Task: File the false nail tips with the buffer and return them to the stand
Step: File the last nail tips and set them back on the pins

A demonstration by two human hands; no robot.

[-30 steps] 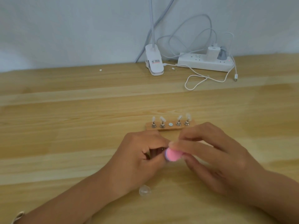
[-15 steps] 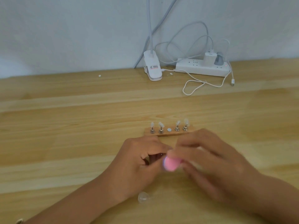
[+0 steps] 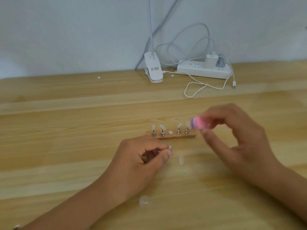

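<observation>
While the left hand (image 3: 141,165) pinches a small metallic piece (image 3: 159,151) just in front of the wooden stand (image 3: 171,136) holding four tips, a loose nail tip (image 3: 181,160) shows blurred beside its fingertips; the pink buffer (image 3: 198,124) sits gripped in the raised right hand (image 3: 235,138) at the stand's right end

- The right hand (image 3: 232,135) is smeared by motion. The pink buffer (image 3: 199,124) it pinches has no sharp edge and covers part of the rightmost nail tip (image 3: 187,124) on the stand (image 3: 171,136).
- The left hand (image 3: 137,161) pinches a metal piece (image 3: 158,151), almost wholly hidden behind thumb and forefinger.
- A pale loose tip (image 3: 181,160) just beside that thumb is blurred; whether it rests on the table (image 3: 66,146) cannot be told.
- The lamp neck (image 3: 150,22) is cut off at the top edge.
- The clamp label (image 3: 155,68) is too small to read.
</observation>
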